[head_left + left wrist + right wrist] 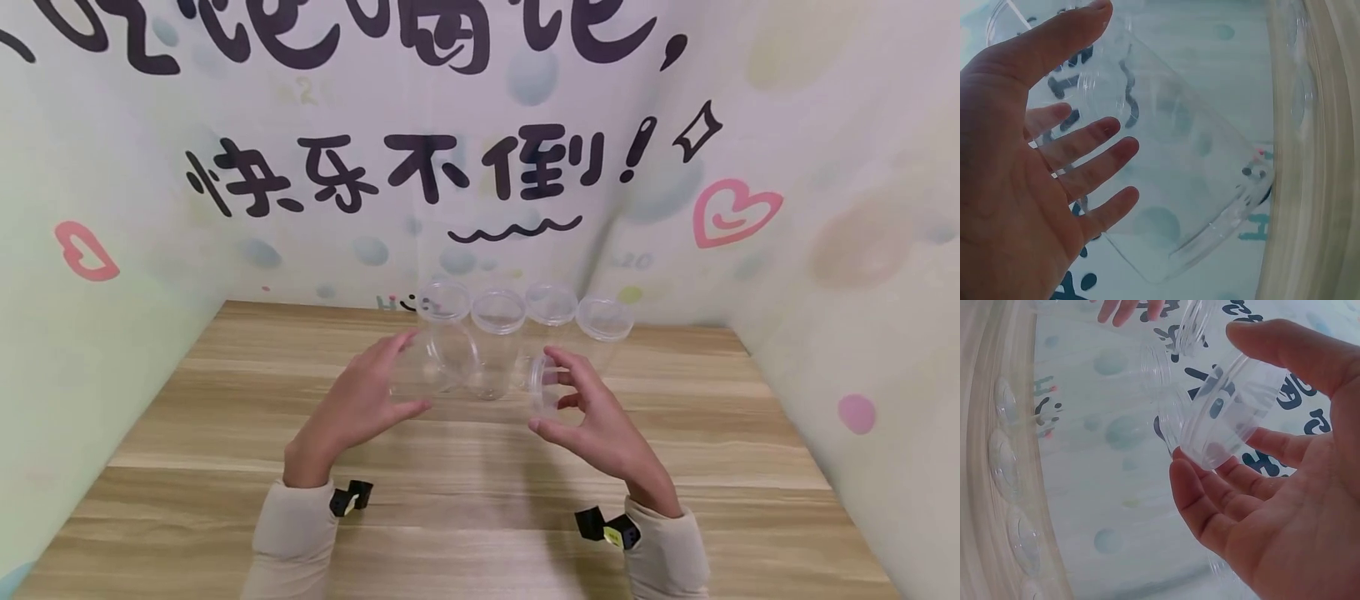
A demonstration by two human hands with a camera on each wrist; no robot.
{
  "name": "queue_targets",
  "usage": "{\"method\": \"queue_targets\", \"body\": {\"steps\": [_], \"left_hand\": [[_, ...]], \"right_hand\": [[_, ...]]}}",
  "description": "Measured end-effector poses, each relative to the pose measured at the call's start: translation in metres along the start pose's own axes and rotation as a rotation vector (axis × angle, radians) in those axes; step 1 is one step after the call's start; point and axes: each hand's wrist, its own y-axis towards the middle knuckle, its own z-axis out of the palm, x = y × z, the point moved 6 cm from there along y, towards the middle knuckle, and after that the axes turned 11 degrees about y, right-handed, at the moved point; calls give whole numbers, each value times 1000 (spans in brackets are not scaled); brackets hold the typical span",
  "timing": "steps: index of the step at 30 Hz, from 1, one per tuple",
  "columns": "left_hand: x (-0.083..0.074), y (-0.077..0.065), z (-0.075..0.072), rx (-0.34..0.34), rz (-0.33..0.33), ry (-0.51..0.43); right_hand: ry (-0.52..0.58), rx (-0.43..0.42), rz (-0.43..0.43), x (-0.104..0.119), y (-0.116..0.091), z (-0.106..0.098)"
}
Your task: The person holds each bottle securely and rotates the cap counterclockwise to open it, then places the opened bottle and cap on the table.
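Note:
My left hand (360, 400) holds a clear plastic jar (420, 367) on its side, with the round mouth facing right. In the left wrist view, the same jar (1179, 169) slants across behind the curved fingers and is hard to make out. Between the thumb and fingers of my right hand (596, 417) is a clear round lid (537, 385), held upright on edge and facing the jar. The right wrist view shows the lid (1229, 412) close up, with a gap between it and the jar's mouth (1194, 328).
Behind the hands, several clear jars (498, 312) stand upright in a row with round clear tops, near the table's back edge. The wood-grain table (465, 492) meets a printed cloth backdrop (337, 250) at the back and sides.

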Motion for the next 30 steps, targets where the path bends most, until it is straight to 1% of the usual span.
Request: {"method": "queue_targets", "body": {"steps": [2, 5, 8, 10, 13, 17, 24, 26, 30], "left_hand": [[10, -3, -2, -14, -32, -29], [24, -6, -3, -18, -89, -100], [34, -8, -2, -2, -126, -162], [39, -7, -1, 9, -147, -184], [46, -5, 0, 12, -180, -201], [54, -1, 1, 17, -221, -250], [66, 0, 6, 36, -297, -324], [69, 1, 7, 35, -314, -335], [75, 1, 8, 21, -320, -334]], "right_hand": [[0, 3, 7, -3, 0, 1], [-8, 6, 18, -6, 0, 1], [-16, 7, 30, -7, 0, 1], [-19, 11, 39, -7, 1, 0], [-19, 19, 44, -9, 1, -1], [-13, 22, 50, -11, 1, -2], [0, 25, 69, -15, 2, -2], [5, 28, 75, -15, 3, -2], [8, 39, 83, -17, 3, -1]]}}
